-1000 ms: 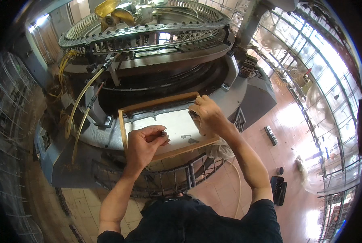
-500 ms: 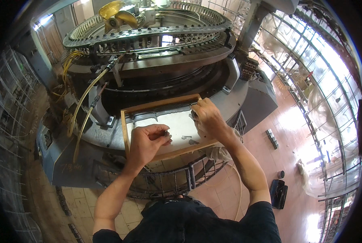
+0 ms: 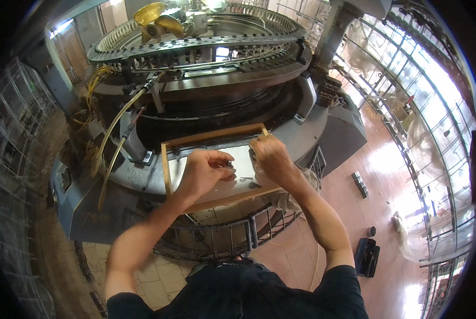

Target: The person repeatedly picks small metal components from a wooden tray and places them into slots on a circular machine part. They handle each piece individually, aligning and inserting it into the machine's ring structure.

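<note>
Wooden-framed tray (image 3: 166, 170) sits on the grey ledge of the big circular machine (image 3: 206, 69), and both your hands work over its pale floor. Your left hand (image 3: 203, 173) curls in from the near left, thumb and forefinger pinching a small dark metal part (image 3: 229, 165) just above the tray's middle. Your right hand (image 3: 270, 157) reaches in from the near right, fingers bent and pressed together over the tray's far right corner — what it grips, if anything, you cannot tell from here. A few small parts (image 3: 244, 179) lie loose on the tray between your hands.

Yellow hoses (image 3: 110, 133) hang down the machine's left side, just beyond the tray's left rail. Below the ledge runs a dark metal railing (image 3: 232, 239), then reddish floor tiles (image 3: 387, 159) opening out to the right, where a black case (image 3: 366, 256) lies near the windows.
</note>
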Action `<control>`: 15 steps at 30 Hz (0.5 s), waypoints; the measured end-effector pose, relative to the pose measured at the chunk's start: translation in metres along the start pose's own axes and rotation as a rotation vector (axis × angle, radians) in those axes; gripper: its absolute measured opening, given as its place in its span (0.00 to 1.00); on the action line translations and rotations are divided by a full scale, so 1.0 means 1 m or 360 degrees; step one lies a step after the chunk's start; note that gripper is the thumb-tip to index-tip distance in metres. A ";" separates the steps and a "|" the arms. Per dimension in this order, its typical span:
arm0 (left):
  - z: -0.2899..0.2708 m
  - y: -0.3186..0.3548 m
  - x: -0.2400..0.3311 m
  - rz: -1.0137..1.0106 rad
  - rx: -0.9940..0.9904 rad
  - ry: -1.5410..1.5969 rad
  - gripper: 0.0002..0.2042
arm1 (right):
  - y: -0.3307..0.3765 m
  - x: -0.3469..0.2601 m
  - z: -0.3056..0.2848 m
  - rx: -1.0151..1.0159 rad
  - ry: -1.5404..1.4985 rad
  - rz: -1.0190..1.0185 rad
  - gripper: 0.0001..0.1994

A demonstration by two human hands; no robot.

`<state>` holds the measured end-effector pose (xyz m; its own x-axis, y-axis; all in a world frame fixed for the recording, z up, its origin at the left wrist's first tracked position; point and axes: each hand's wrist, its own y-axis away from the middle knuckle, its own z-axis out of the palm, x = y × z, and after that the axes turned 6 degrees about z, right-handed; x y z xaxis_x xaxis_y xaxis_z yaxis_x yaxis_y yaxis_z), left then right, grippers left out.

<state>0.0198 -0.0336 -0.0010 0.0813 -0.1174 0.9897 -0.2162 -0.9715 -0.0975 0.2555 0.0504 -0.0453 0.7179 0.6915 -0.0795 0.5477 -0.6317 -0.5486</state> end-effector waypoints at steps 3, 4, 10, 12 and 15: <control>-0.001 -0.015 0.001 -0.0172 -0.0022 0.0208 0.13 | 0.002 0.002 0.005 0.0164 -0.0021 -0.0073 0.13; -0.001 -0.019 0.000 -0.0180 -0.0030 0.0219 0.13 | 0.002 0.003 0.005 0.0140 -0.0004 -0.0068 0.13; 0.003 -0.034 -0.009 -0.0204 -0.0027 0.0266 0.14 | -0.003 -0.004 0.007 0.0318 -0.0008 -0.0164 0.09; 0.005 -0.037 -0.014 -0.0221 -0.0012 0.0244 0.13 | -0.003 -0.007 0.005 0.0312 -0.0004 -0.0166 0.09; 0.007 -0.041 -0.019 -0.0253 -0.0018 0.0265 0.13 | -0.004 -0.010 0.001 0.0303 -0.0062 -0.0166 0.10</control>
<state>0.0342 0.0068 -0.0169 -0.0461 0.0732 0.9963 -0.2245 -0.9726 0.0611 0.2456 0.0468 -0.0434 0.6427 0.7649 -0.0442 0.5243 -0.4811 -0.7026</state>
